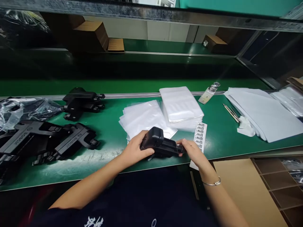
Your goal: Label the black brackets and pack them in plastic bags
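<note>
Both hands on one black part (pixel 161 145) at bench (pixel 109 132) front edge: left hand (pixel 133 149) fingers clamped on its head, right hand (pixel 193 151) on its tail | part unbagged | ~4 parts (pixel 47 138) wait left | 2 bag stacks (pixel 165 113) | 1 label strip (pixel 200 134) | 1 bottle (pixel 209 93)

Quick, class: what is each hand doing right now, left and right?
Left hand: closed on the thick end of the black plastic part.
Right hand: closed on the same part's narrow end.
</note>
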A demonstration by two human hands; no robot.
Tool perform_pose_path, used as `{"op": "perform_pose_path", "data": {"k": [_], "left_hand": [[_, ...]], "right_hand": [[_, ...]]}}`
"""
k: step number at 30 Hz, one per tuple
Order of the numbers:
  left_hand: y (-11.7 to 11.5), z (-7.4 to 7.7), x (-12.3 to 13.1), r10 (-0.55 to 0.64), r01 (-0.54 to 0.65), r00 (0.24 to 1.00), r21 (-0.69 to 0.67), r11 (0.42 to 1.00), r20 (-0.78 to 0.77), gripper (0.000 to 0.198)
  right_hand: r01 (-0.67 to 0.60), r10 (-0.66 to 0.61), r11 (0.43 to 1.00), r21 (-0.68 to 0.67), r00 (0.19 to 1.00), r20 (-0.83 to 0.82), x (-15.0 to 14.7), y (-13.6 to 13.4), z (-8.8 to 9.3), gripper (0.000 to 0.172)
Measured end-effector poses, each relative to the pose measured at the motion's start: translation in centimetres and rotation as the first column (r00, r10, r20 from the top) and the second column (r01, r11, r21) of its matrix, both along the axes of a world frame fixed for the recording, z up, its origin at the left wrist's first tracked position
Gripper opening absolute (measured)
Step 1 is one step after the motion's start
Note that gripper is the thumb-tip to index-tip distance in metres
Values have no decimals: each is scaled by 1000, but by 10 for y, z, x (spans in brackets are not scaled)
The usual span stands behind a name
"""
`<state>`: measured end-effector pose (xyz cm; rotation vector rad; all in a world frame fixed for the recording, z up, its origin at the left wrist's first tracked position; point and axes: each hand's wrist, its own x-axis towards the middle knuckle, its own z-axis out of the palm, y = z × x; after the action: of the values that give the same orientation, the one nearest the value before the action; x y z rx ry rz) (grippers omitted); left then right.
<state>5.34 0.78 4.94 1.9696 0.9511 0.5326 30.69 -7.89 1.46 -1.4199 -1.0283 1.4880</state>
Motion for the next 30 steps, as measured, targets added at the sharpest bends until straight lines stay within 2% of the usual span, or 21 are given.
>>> {"op": "perform_pose_path", "data": {"k": [2, 4, 6, 8, 10, 12, 13, 14, 15, 17, 19, 20, 22, 24, 26, 27, 29, 30], "left_hand": [[-4, -5, 0, 1, -1, 1000, 67, 998, -5, 63], [-8, -8, 1, -12, 11, 1000, 121, 993, 8, 61], [-11, -11, 3, 40, -43, 999, 113, 993, 29, 58], [-11, -14, 7, 127, -129, 989, 24, 991, 71, 56], [-9, -18, 12, 199, -178, 967, -137, 974, 161, 55], [-6, -21, 15, 232, -144, 936, -314, 938, 263, 55], [-4, -21, 14, 233, -109, 924, -376, 920, 303, 56], [-2, -21, 13, 224, -75, 918, -412, 908, 327, 58], [0, -20, 10, 198, -44, 922, -417, 908, 333, 59], [2, -18, 2, 93, 10, 949, -324, 946, 301, 60], [4, -16, -8, -56, 83, 967, -102, 991, 247, 53], [5, -16, -12, -136, 130, 965, 41, 991, 224, 48], [6, -18, -20, -261, 199, 948, 306, 931, 180, 40], [6, -21, -26, -309, 220, 942, 456, 862, 129, 35], [5, -22, -30, -292, 200, 950, 510, 837, 106, 32], [4, -21, -32, -275, 181, 954, 506, 844, 117, 32], [2, -20, -35, -220, 130, 959, 413, 901, 180, 37], [2, -20, -36, -169, 95, 961, 312, 945, 220, 42]], "right_hand": [[54, -55, 998, -39, 998, -40, 0, -1, -8, 56], [109, -111, 994, -24, 990, -90, -3, -2, -13, 51], [172, -171, 980, 101, 985, -19, -6, -3, -13, 43], [151, -213, 936, 318, 962, 170, -6, -4, -7, 31], [16, -278, 820, 572, 884, 375, -4, -7, 1, 21], [-186, -354, 643, 743, 787, 504, 1, -8, 7, 20], [-275, -385, 562, 780, 748, 541, 4, -8, 9, 21], [-338, -407, 506, 793, 717, 566, 7, -7, 10, 24], [-371, -425, 482, 793, 693, 583, 9, -7, 9, 27], [-371, -446, 500, 782, 664, 600, 13, -4, 5, 34], [-342, -461, 524, 780, 656, 598, 15, -1, -2, 40], [-331, -471, 523, 786, 656, 590, 15, 1, -5, 42], [-325, -489, 505, 800, 656, 575, 13, 4, -11, 44], [-325, -509, 487, 811, 649, 566, 10, 7, -14, 43], [-332, -522, 473, 816, 641, 563, 7, 9, -14, 43], [-343, -524, 462, 818, 638, 564, 5, 10, -13, 43], [-390, -520, 436, 811, 627, 580, 2, 10, -7, 45], [-425, -512, 422, 801, 617, 597, 0, 10, -2, 46]]}}
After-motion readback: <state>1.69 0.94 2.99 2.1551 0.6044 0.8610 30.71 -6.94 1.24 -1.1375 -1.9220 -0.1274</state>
